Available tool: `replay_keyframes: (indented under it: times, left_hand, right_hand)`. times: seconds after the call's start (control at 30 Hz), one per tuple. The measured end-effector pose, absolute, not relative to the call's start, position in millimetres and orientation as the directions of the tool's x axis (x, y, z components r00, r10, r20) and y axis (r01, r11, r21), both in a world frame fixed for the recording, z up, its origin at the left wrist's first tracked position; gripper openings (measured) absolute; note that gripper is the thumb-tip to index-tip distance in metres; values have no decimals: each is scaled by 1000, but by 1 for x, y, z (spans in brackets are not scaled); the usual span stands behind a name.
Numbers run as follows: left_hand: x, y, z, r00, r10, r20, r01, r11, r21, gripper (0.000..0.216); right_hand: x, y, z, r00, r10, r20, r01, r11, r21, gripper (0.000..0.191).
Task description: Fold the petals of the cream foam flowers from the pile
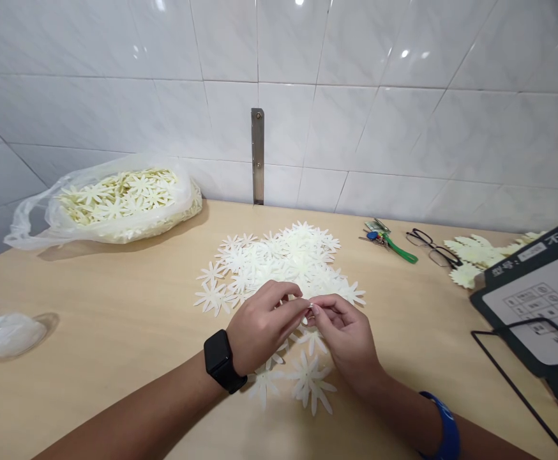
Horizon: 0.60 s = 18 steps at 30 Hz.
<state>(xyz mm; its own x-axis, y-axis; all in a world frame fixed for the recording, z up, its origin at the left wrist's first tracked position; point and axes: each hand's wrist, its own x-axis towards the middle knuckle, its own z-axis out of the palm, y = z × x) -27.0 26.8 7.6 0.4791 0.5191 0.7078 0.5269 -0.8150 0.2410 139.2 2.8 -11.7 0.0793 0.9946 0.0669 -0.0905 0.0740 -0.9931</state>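
Observation:
My left hand (267, 322), with a black watch (220, 359) on its wrist, meets my right hand (348, 335) fingertip to fingertip over the table. Between the pinched fingers of both hands is a small part of a pale flower-shaped cutout (306, 319), mostly hidden by the fingers. Just beyond the hands spreads a heap of the same cream-white flower cutouts (288, 259), thin and many-petalled. A few loose flower cutouts (310, 380) lie on the near side, below my hands. A blue band (444, 425) circles my right wrist.
A clear plastic bag (159, 227) full of flower cutouts lies at the back left. A crumpled plastic bag (11, 333) is at the left. Keys with a green strap (398, 248), glasses (435, 248), more cutouts (475, 252) and a dark printed box (542, 300) stand right, before the tiled wall (384, 128).

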Motion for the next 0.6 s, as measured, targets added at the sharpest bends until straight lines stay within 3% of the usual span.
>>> replay_keyframes:
  times: [0.17, 0.27, 0.4, 0.5, 0.6]
  left_hand:
    - [-27, 28, 6, 478, 503, 720, 520, -822, 230, 12]
    - [-29, 30, 11, 440, 547, 712, 515, -803, 299, 7]
    - [-34, 33, 19, 312, 694, 648, 425, -712, 559, 5]
    - [-38, 39, 19, 179, 862, 474, 296, -506, 810, 8]
    - [-43, 49, 15, 101, 956, 277, 170, -290, 942, 11]
  right_hand:
    - [139, 5, -15, 78, 997, 29, -143, 40, -989, 22]
    - [141, 7, -17, 84, 996, 12, -172, 27, -985, 23]
    - [144, 11, -19, 129, 991, 26, -200, 52, -978, 23]
    - [147, 13, -22, 151, 988, 28, -223, 61, -973, 23]
    - [149, 15, -26, 151, 988, 18, -252, 57, -966, 22]
